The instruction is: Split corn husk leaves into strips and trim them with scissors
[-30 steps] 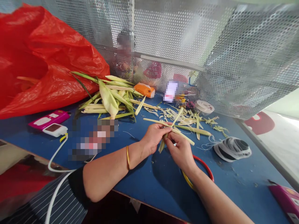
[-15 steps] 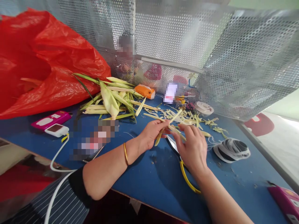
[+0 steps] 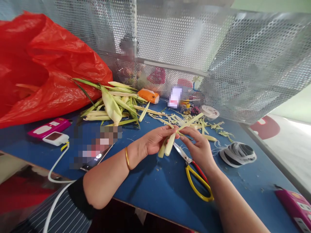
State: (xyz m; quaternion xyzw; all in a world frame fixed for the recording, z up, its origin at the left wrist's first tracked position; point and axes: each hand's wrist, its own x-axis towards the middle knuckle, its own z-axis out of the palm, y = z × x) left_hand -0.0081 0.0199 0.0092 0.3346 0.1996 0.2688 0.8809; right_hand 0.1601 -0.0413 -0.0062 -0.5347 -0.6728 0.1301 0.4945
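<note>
Pale green corn husk strips [image 3: 170,144] cross one another between my two hands, above the blue table. My left hand [image 3: 159,139] pinches them near the crossing, and two folded ends hang below its fingers. My right hand [image 3: 199,145] has its thumb and fingers closed on the strips from the other side; a long strip sticks up and to the right past it. Scissors [image 3: 198,181] with red and yellow handles lie under my right hand, partly hidden by the wrist. Behind my hands are scattered husk scraps [image 3: 179,119].
A heap of corn husks [image 3: 113,105] lies by a large red plastic bag [image 3: 73,68] at left. An orange tissue pack [image 3: 148,96], a tape roll [image 3: 209,112], a wound spool of string [image 3: 238,154], phones and magenta power strips [image 3: 295,207] sit around. Perforated metal panels [image 3: 172,42] stand behind.
The husk strips have been turned: two ends now hang down together and one long strip points up right. My right hand has drawn in, its fingers closer to the crossing, uncovering more of the scissors.
</note>
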